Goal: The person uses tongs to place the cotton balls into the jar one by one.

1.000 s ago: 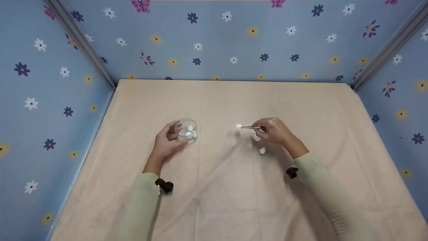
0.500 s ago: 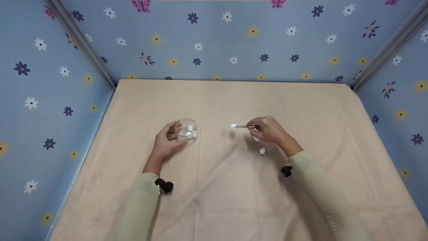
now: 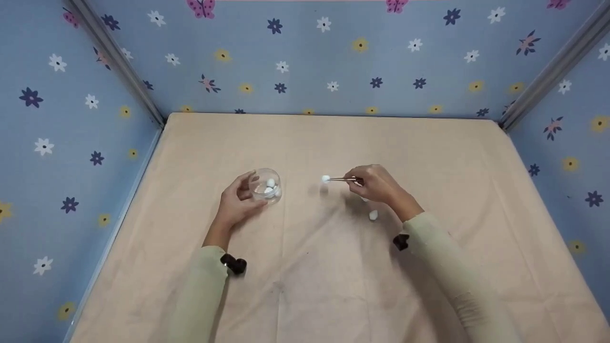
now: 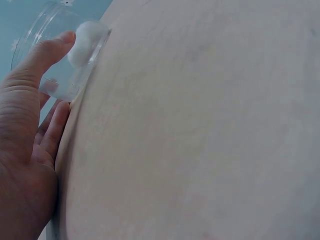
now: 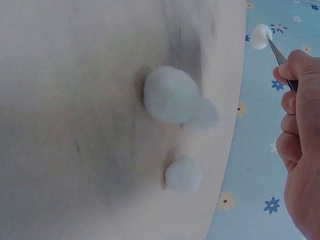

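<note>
My left hand (image 3: 236, 201) holds a clear round jar (image 3: 257, 196) that stands on the cloth. Its thumb (image 4: 47, 52) lies along the jar's near side in the left wrist view, and several white cotton balls (image 3: 270, 183) are inside. My right hand (image 3: 376, 183) pinches slim metal tweezers (image 3: 339, 179) pointing left. Their tips grip one cotton ball (image 5: 260, 36), raised above the cloth to the right of the jar. Below the right hand lies a loose cotton ball (image 3: 373, 215); another (image 3: 365, 199) is mostly hidden by the hand. In the right wrist view, three show on the cloth.
A beige cloth (image 3: 314, 267) covers the table. Blue flowered panels (image 3: 305, 57) stand at the back and both sides, with grey metal posts (image 3: 119, 62) at the corners. A small black camera (image 3: 233, 264) sits at each wrist.
My right hand has moved left with the tweezers and the cotton ball, closer to the jar. The left hand and the jar stay in place.
</note>
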Available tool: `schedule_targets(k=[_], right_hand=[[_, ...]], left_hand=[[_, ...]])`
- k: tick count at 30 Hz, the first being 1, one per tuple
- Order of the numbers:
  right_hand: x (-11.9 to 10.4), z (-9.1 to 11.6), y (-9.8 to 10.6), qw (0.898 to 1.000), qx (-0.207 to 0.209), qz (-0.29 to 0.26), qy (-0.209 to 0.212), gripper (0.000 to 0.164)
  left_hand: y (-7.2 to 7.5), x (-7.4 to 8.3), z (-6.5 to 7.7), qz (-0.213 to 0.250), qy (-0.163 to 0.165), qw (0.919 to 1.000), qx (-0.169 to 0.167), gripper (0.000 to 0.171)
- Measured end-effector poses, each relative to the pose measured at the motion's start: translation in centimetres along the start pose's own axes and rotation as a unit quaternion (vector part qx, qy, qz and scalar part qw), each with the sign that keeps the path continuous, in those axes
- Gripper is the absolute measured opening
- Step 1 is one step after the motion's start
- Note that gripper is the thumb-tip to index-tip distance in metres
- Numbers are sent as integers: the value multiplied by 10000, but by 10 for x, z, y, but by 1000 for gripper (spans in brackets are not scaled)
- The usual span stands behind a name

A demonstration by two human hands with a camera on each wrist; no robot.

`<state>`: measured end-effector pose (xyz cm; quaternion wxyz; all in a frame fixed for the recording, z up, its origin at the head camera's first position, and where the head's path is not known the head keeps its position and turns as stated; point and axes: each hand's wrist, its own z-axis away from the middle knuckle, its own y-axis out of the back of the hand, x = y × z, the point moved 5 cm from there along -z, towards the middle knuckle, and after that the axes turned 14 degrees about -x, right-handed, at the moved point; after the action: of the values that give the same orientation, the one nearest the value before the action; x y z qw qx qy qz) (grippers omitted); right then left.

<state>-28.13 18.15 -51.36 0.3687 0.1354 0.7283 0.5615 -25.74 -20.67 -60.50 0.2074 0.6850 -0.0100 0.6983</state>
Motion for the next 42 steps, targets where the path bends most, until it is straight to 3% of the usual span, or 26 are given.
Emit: schedule_targets(k=[8,29,42], right_hand=[[-4,-9,-1,9996,-184,-85,-208,19],[-28,-40,-4,9997,-189,132,107,18],[-34,-56,-8,9999,-117,-45,82,19]], left_hand=[[-1,0,0,5,-11,10000,-30,92],[1,1,0,-33,-21,10000,-71,93],[0,2,0,134,-22,9999,-80,93]])
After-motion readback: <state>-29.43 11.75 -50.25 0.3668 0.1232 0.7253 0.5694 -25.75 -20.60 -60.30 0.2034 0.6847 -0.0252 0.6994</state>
